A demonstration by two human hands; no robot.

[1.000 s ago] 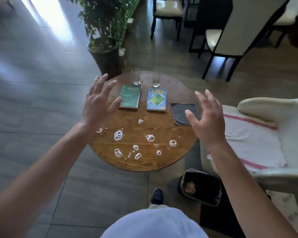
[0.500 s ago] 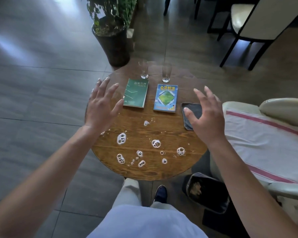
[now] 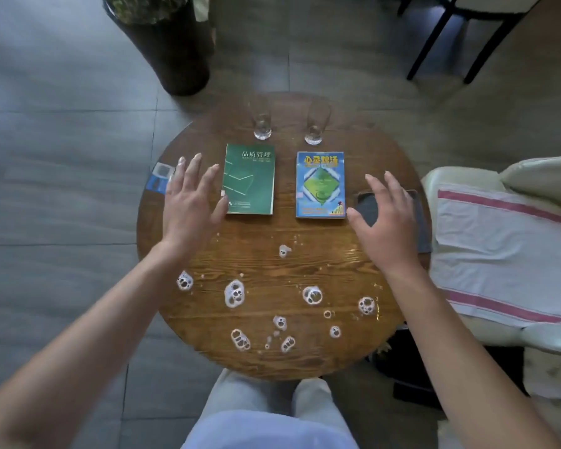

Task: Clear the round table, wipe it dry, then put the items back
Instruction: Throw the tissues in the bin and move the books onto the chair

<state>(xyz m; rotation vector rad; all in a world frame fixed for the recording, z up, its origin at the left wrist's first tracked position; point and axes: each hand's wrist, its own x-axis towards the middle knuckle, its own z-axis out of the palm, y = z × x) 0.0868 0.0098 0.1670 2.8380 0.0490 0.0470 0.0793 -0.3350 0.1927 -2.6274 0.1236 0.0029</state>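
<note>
The round wooden table [image 3: 305, 264] carries a green book [image 3: 250, 179], a blue book [image 3: 320, 184], two clear glasses [image 3: 261, 123] [image 3: 316, 124] at the back and a dark grey cloth [image 3: 420, 222] at its right edge. Several foamy water puddles [image 3: 235, 293] dot the near half. My left hand [image 3: 191, 202] hovers with fingers spread just left of the green book. My right hand [image 3: 386, 218] hovers with fingers spread over the cloth, right of the blue book. Neither hand holds anything.
A dark plant pot [image 3: 175, 47] stands behind the table on the left. A cream armchair [image 3: 531, 338] with a white, pink-striped towel [image 3: 499, 251] sits at the right. A black bin [image 3: 408, 361] is by the table's near right. A small blue card [image 3: 159, 178] lies on the floor.
I have stepped closer, so the table fills more of the view. Both hands have moved forward over the table toward the books, still spread and holding nothing.
</note>
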